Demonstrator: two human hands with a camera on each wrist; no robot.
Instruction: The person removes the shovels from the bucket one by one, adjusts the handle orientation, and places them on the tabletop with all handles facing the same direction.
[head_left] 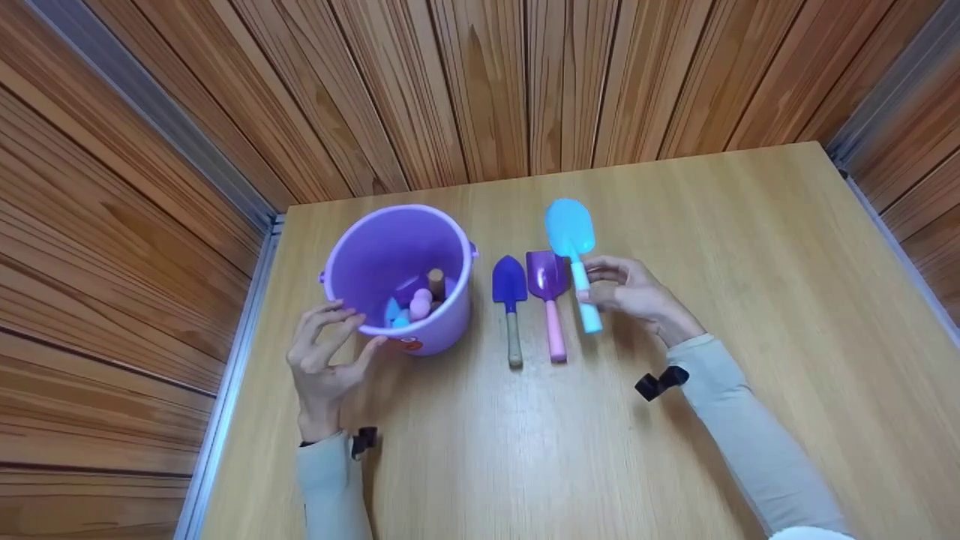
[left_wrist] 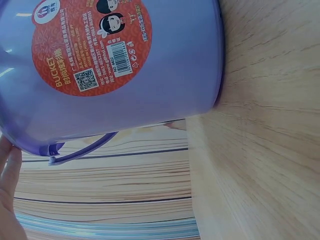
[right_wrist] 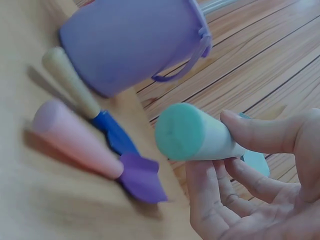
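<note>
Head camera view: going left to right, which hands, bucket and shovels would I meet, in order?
Left hand, purple bucket, dark-blue shovel, purple shovel with pink handle, light-blue shovel, right hand.

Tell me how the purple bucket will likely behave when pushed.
The purple bucket looks like smooth plastic, so it's probably stiff and may slide easily. Its flared shape, narrower at the base, suggests a high push could tip it. The small rounded items inside might roll about as it moves.
</note>
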